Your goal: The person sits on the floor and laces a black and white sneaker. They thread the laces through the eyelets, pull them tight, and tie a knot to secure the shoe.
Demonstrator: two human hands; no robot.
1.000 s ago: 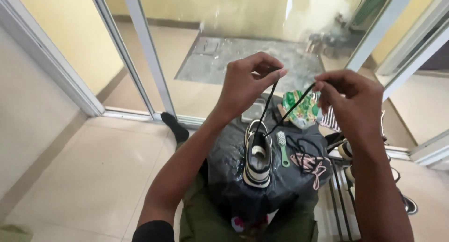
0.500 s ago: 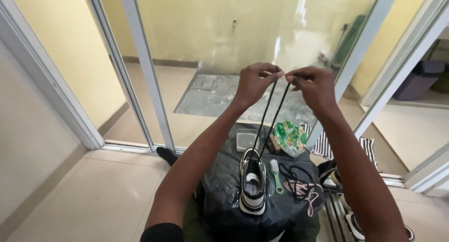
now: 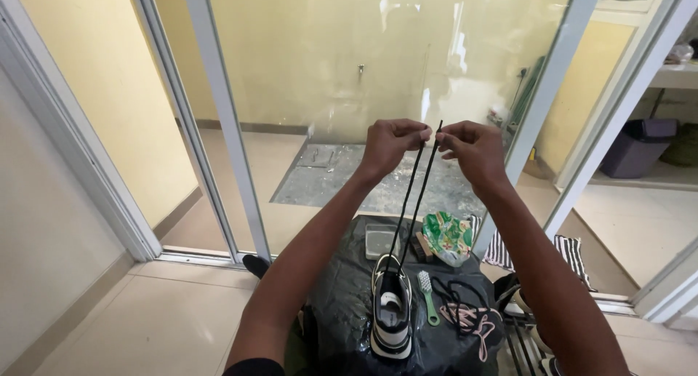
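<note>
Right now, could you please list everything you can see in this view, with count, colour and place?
shoe: one, black and white, on the black sheet, toe toward the camera
shoelace: one, black, two strands rising taut from the shoe to the hands
black plastic sheet: one, spread under the shoe
brush: one, green handle, right of the shoe
clear tub: one, behind the shoe
green printed packet: one, right of the tub
loose laces: a heap, black and pink, right of the brush
striped cloth: one, black and white, floor at right
dark bin: one, far right
glass door frames: white, ahead
left hand: pinches one lace end
right hand: pinches the other end
</note>
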